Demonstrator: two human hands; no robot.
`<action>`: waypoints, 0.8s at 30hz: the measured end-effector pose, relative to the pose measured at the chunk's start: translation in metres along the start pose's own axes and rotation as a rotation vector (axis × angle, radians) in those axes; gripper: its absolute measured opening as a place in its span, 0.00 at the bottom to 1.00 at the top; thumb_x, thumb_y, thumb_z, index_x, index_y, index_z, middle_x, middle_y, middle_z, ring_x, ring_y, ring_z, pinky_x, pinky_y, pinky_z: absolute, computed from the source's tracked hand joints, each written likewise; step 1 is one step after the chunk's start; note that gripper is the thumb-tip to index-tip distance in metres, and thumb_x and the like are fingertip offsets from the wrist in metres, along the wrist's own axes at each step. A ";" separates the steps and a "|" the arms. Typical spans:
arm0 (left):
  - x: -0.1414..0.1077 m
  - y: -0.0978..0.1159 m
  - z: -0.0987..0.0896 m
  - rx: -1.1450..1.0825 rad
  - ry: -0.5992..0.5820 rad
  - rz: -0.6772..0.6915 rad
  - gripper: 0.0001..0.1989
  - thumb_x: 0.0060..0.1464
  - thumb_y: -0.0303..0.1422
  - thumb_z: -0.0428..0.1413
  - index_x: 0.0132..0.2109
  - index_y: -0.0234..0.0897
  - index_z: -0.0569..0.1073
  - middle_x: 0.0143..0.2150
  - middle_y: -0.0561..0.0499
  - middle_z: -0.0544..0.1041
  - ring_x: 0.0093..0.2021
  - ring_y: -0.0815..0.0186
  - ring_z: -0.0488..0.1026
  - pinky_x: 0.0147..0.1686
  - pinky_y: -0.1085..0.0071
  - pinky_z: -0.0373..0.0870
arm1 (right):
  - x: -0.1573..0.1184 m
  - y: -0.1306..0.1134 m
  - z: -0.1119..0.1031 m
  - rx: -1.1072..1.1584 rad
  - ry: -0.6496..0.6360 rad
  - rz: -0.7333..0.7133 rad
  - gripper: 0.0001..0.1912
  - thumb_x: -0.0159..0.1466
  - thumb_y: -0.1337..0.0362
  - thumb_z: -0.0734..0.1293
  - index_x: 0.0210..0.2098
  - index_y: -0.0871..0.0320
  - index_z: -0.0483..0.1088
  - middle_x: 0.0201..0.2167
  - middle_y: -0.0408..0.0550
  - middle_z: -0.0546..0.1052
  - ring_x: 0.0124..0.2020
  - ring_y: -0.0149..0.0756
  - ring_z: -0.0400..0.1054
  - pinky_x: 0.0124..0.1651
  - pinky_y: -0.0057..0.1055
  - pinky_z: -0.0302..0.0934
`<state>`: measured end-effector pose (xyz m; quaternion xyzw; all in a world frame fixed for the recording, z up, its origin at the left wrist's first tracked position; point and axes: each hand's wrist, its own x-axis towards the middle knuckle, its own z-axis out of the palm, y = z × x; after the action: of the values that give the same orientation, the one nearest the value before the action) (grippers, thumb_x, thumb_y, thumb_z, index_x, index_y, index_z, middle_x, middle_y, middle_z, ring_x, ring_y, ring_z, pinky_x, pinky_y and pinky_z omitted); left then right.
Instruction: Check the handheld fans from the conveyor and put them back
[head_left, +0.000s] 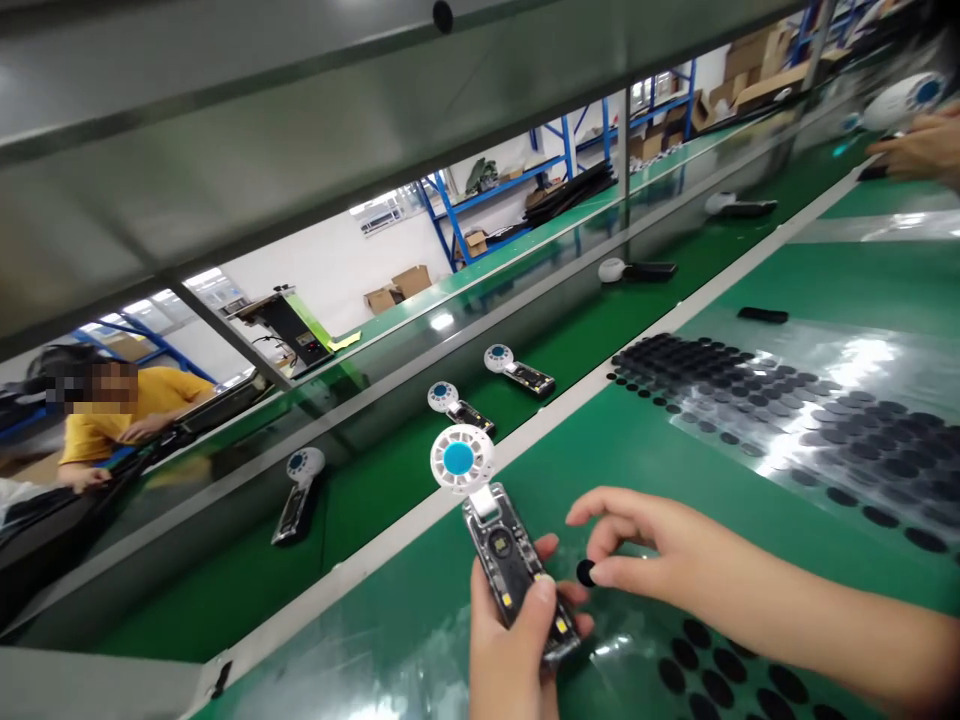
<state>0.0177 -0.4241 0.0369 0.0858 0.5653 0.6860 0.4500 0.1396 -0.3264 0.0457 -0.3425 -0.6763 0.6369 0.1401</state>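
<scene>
My left hand (521,625) is wrapped around the dark handle of a small handheld device (499,550) that looks like a mini fan. Its round white head has vents and a blue centre, tilted up and away from me. The thumb presses on the handle face, near yellow squares and a round dark lens-like part. To the right of the handle, my right hand (637,545) pinches a small black disc (586,572) by thumb and finger, apart from the device. Below my right forearm lie several loose black discs (712,665) on the table.
A green conveyor belt (375,490) beyond the white edge strip carries several similar devices (519,370). At right, a clear sheet holds rows of black discs (787,410). A co-worker's hand (922,145) holds a device far right; a person in yellow (161,395) works across the line.
</scene>
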 end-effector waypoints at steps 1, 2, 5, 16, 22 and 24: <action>0.004 -0.002 -0.001 0.002 -0.024 0.023 0.27 0.37 0.31 0.64 0.44 0.33 0.61 0.36 0.46 0.77 0.26 0.68 0.73 0.22 0.74 0.70 | 0.004 -0.001 0.000 0.019 -0.006 0.005 0.13 0.55 0.66 0.64 0.40 0.53 0.64 0.28 0.37 0.72 0.34 0.32 0.66 0.39 0.29 0.55; 0.008 -0.004 -0.002 0.015 -0.036 0.047 0.29 0.33 0.32 0.66 0.42 0.32 0.62 0.33 0.46 0.78 0.26 0.68 0.72 0.23 0.75 0.69 | 0.009 -0.003 -0.001 0.034 -0.013 0.006 0.13 0.54 0.66 0.64 0.40 0.53 0.64 0.28 0.37 0.72 0.34 0.32 0.66 0.39 0.29 0.55; 0.018 -0.002 -0.003 0.079 -0.021 0.076 0.28 0.29 0.35 0.67 0.38 0.32 0.64 0.27 0.49 0.77 0.26 0.69 0.72 0.25 0.77 0.67 | 0.019 -0.004 -0.002 0.074 -0.037 0.001 0.14 0.54 0.66 0.64 0.41 0.54 0.64 0.28 0.38 0.72 0.35 0.32 0.65 0.38 0.28 0.55; 0.036 -0.005 0.011 0.132 0.021 -0.048 0.31 0.26 0.32 0.68 0.40 0.34 0.63 0.25 0.51 0.76 0.24 0.67 0.72 0.28 0.71 0.71 | 0.030 0.010 -0.009 -0.032 -0.016 -0.003 0.13 0.55 0.67 0.63 0.40 0.50 0.64 0.30 0.36 0.72 0.35 0.32 0.65 0.38 0.28 0.56; 0.042 -0.008 0.003 -0.087 -0.083 -0.059 0.24 0.27 0.35 0.69 0.33 0.35 0.68 0.24 0.51 0.76 0.24 0.67 0.72 0.30 0.69 0.71 | 0.030 0.014 -0.011 -0.117 0.022 -0.010 0.14 0.55 0.69 0.62 0.41 0.48 0.64 0.30 0.35 0.72 0.35 0.32 0.67 0.36 0.27 0.56; 0.044 -0.010 -0.001 -0.145 -0.081 -0.078 0.25 0.27 0.35 0.69 0.36 0.36 0.70 0.30 0.47 0.78 0.33 0.61 0.75 0.36 0.64 0.72 | 0.030 0.015 -0.011 -0.140 0.040 -0.011 0.15 0.55 0.69 0.62 0.41 0.48 0.65 0.30 0.35 0.72 0.35 0.33 0.67 0.38 0.27 0.57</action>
<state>-0.0029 -0.3941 0.0111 0.0585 0.4983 0.7030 0.5040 0.1291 -0.2991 0.0254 -0.3607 -0.7180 0.5803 0.1328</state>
